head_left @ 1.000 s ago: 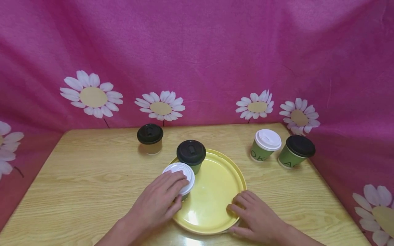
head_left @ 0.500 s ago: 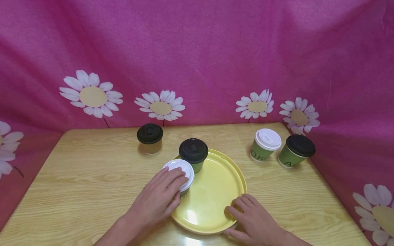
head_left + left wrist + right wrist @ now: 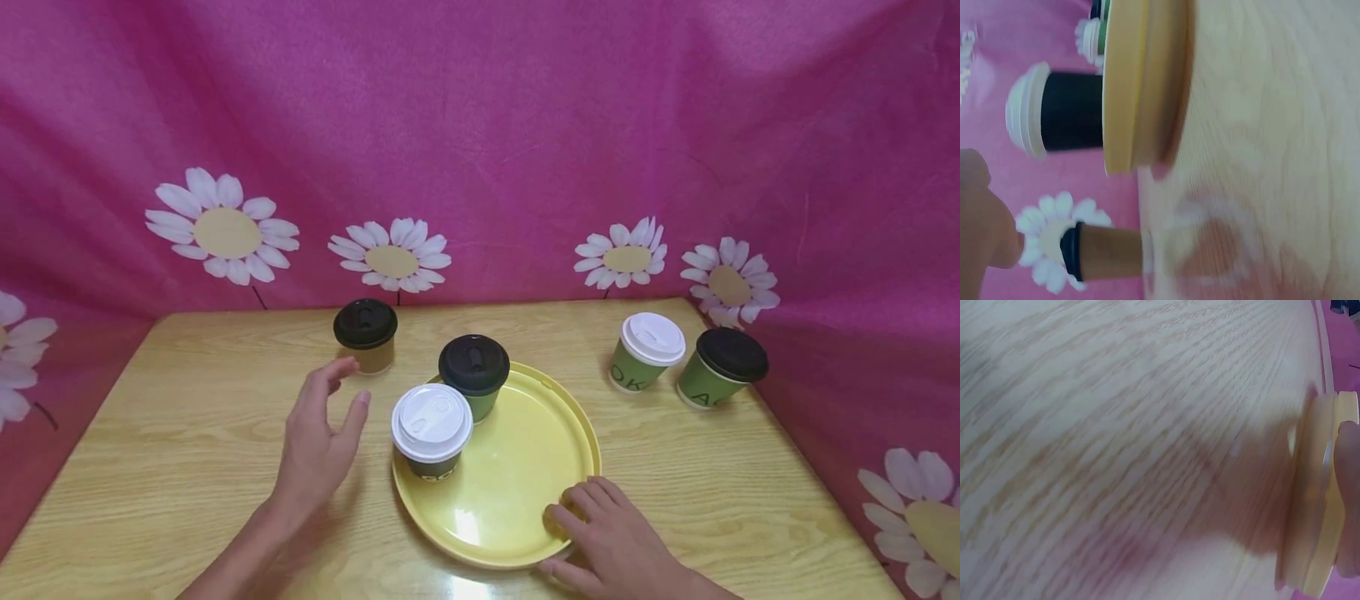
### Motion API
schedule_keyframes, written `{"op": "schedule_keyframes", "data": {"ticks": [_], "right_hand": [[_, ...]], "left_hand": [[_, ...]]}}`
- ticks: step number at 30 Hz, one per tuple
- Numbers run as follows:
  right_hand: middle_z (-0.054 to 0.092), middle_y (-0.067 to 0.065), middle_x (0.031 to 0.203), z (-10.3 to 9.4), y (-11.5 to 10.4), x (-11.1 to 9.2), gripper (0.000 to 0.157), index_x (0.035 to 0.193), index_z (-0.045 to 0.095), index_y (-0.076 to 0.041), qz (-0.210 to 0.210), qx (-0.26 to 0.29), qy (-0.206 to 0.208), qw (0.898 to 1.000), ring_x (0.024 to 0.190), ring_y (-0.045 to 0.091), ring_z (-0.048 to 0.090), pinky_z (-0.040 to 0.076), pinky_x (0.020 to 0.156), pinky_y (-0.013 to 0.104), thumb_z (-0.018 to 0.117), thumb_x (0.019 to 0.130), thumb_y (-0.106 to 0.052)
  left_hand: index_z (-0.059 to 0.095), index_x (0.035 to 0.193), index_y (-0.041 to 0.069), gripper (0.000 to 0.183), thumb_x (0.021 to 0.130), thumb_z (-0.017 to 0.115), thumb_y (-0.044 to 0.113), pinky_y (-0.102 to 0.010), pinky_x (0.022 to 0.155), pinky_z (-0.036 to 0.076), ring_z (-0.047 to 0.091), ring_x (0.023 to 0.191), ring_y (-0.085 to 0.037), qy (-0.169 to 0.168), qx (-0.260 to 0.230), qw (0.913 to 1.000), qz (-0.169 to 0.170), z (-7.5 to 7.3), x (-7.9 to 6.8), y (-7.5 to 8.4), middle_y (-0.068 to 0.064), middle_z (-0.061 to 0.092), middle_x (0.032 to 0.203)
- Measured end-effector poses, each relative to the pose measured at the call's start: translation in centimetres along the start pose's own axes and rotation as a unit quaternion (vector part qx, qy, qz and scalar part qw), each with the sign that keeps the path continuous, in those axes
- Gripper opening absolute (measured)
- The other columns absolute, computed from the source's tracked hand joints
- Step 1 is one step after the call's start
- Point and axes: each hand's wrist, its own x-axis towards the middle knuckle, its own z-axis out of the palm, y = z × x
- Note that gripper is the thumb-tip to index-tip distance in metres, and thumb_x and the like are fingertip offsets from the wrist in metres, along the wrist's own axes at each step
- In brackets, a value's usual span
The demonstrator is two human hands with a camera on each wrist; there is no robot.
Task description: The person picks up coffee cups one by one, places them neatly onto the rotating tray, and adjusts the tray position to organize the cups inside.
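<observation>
My left hand [image 3: 318, 442] is in the air left of the round yellow tray [image 3: 510, 508], fingers and thumb apart and holding nothing. Its fingertips are nearest a brown paper cup with a black lid [image 3: 366, 333], which stands on the table behind. On the tray's left side stand a dark cup with a white lid [image 3: 431, 429] and, just behind it, a green cup with a black lid [image 3: 474, 371]. My right hand [image 3: 618, 537] grips the tray's front right rim, fingers over the edge and thumb outside. The right wrist view shows part of that hand at the tray's rim [image 3: 1313, 506].
At the back right of the wooden table [image 3: 210, 400] stand a green cup with a white lid [image 3: 647, 354] and a green cup with a black lid [image 3: 720, 371]. A pink cloth [image 3: 480, 150] with daisies hangs behind and along the sides.
My left hand has let go of the white-lidded cup on the tray and moved left, towards the brown cup. The right hand stays at the tray's rim, shifted slightly.
</observation>
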Motion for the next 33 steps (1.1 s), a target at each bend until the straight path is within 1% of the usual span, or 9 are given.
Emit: {"op": "schedule_keyframes", "data": {"ticks": [3, 6, 9, 12, 17, 21, 26, 29, 33], "right_hand": [[0.045, -0.01, 0.092, 0.0, -0.3, 0.0, 0.04, 0.1, 0.056, -0.025, 0.001, -0.003, 0.001, 1.0, 0.088, 0.012, 0.041, 0.035, 0.081, 0.034, 0.05, 0.083, -0.061], [0.045, -0.01, 0.093, 0.1, -0.4, -0.1, 0.039, 0.1, 0.055, -0.026, 0.005, -0.005, -0.002, 1.0, 0.088, 0.012, 0.041, 0.035, 0.081, 0.035, 0.049, 0.084, -0.061], [0.045, -0.01, 0.093, 0.2, -0.5, -0.1, 0.039, 0.101, 0.055, -0.026, 0.004, -0.004, 0.002, 1.0, 0.088, 0.012, 0.041, 0.035, 0.082, 0.034, 0.049, 0.084, -0.06], [0.046, -0.01, 0.093, 0.2, -0.5, -0.1, 0.039, 0.101, 0.055, -0.025, 0.0, -0.007, 0.009, 1.0, 0.088, 0.012, 0.041, 0.034, 0.081, 0.034, 0.05, 0.083, -0.06], [0.045, -0.01, 0.092, 0.2, -0.6, -0.2, 0.039, 0.1, 0.055, -0.026, 0.007, -0.009, 0.002, 1.0, 0.087, 0.012, 0.041, 0.034, 0.081, 0.034, 0.049, 0.084, -0.061], [0.045, -0.01, 0.092, 0.2, -0.7, -0.2, 0.039, 0.099, 0.055, -0.026, 0.012, -0.008, 0.001, 1.0, 0.087, 0.012, 0.04, 0.034, 0.081, 0.034, 0.049, 0.084, -0.061], [0.044, -0.01, 0.092, 0.3, -0.8, -0.1, 0.038, 0.099, 0.054, -0.026, 0.016, -0.007, 0.004, 1.0, 0.087, 0.011, 0.041, 0.033, 0.082, 0.033, 0.049, 0.083, -0.061], [0.044, -0.011, 0.092, 0.3, -1.0, -0.1, 0.038, 0.099, 0.055, -0.027, 0.017, -0.004, 0.004, 1.0, 0.087, 0.011, 0.041, 0.033, 0.082, 0.033, 0.049, 0.083, -0.061], [0.044, -0.01, 0.092, 0.2, -1.1, -0.1, 0.038, 0.099, 0.054, -0.026, 0.02, -0.003, -0.001, 1.0, 0.087, 0.011, 0.041, 0.033, 0.081, 0.034, 0.049, 0.084, -0.06]], "left_hand": [[0.044, 0.125, -0.001, 0.044, 0.085, 0.062, 0.005, -0.035, 0.095, 0.039, 0.048, 0.112, -0.019, 0.013, -0.042, 0.996, -0.077, -0.4, 0.8, -1.4, -0.009, 0.053, 0.117], [0.039, 0.128, -0.002, 0.051, 0.084, 0.065, 0.007, -0.038, 0.097, 0.037, 0.047, 0.113, -0.022, 0.009, -0.089, 0.9853, -0.145, -0.5, 1.4, -2.8, -0.012, 0.051, 0.118], [0.034, 0.13, -0.003, 0.06, 0.082, 0.068, 0.008, -0.042, 0.1, 0.034, 0.043, 0.117, -0.026, 0.002, -0.127, 0.9717, -0.199, -0.2, 1.8, -4.0, -0.016, 0.046, 0.121], [0.028, 0.133, -0.003, 0.067, 0.081, 0.069, 0.009, -0.044, 0.102, 0.03, 0.038, 0.121, -0.031, -0.01, -0.142, 0.9617, -0.235, 0.2, 2.4, -5.1, -0.02, 0.04, 0.127], [0.018, 0.139, 0.0, 0.081, 0.079, 0.071, 0.012, -0.046, 0.104, 0.028, 0.031, 0.126, -0.036, -0.026, -0.138, 0.9529, -0.269, 0.8, 4.0, -7.0, -0.021, 0.029, 0.135], [0.009, 0.143, 0.005, 0.093, 0.077, 0.073, 0.014, -0.044, 0.104, 0.027, 0.028, 0.126, -0.038, -0.019, -0.124, 0.9512, -0.282, 1.6, 4.8, -8.3, -0.021, 0.023, 0.139], [0.01, 0.142, 0.006, 0.095, 0.075, 0.076, 0.014, -0.044, 0.102, 0.029, 0.029, 0.124, -0.038, -0.002, -0.108, 0.9508, -0.29, 2.6, 5.1, -9.6, -0.021, 0.021, 0.139], [0.01, 0.142, 0.007, 0.096, 0.074, 0.077, 0.016, -0.043, 0.103, 0.029, 0.028, 0.125, -0.037, -0.007, -0.103, 0.9491, -0.298, 3.0, 5.4, -10.2, -0.02, 0.021, 0.14], [0.007, 0.143, 0.008, 0.101, 0.072, 0.078, 0.017, -0.044, 0.104, 0.026, 0.025, 0.127, -0.038, -0.021, -0.112, 0.9459, -0.304, 3.3, 5.9, -10.8, -0.019, 0.019, 0.141]]}}
